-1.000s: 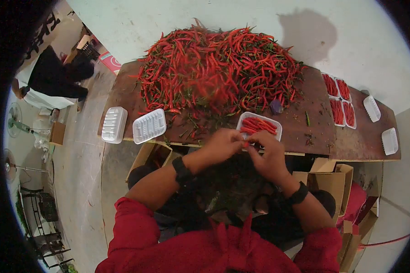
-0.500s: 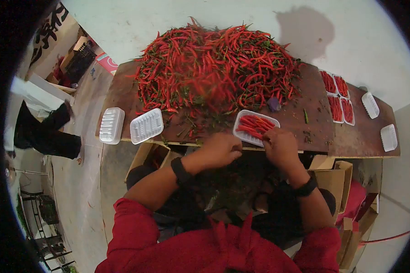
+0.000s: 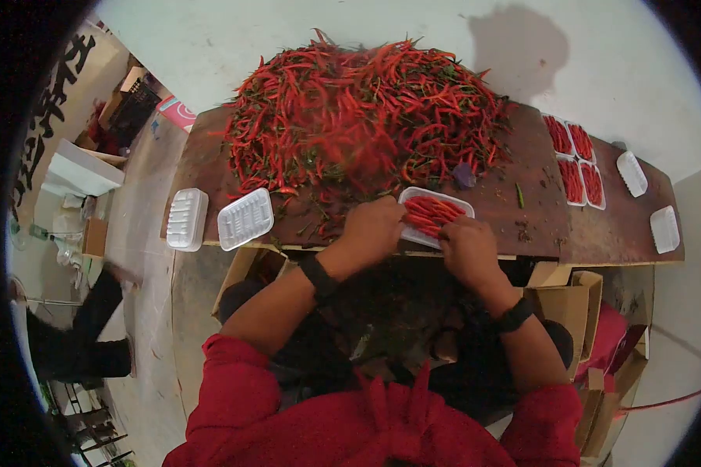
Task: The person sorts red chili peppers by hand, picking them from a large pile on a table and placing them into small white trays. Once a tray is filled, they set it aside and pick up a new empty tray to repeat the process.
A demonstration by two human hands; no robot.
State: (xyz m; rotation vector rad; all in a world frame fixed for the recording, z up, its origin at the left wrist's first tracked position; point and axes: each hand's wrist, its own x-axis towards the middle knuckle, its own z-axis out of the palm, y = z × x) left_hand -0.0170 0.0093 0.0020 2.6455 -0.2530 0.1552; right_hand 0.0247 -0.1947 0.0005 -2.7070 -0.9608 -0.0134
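I see my left hand (image 3: pixel 374 226) and right hand (image 3: pixel 467 247) at the chilli tray (image 3: pixel 415 193). I cannot tell either grip. The banner (image 3: pixel 54 101) lettering is illegible.

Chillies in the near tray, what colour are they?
The chillies are red; head view shows it.

Chilli pile (image 3: pixel 366 109) behind filled tray (image 3: pixel 435 214), 2 empty trays (image 3: pixel 245 218) left, all on table (image 3: pixel 539 194)

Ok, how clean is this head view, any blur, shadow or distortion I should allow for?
Head view: strong fisheye, the table bows and black corners ring the frame; light is even, with one soft shadow behind the chilli pile; the pile's near middle looks smeared; left hand and right hand at the tray are fairly sharp.
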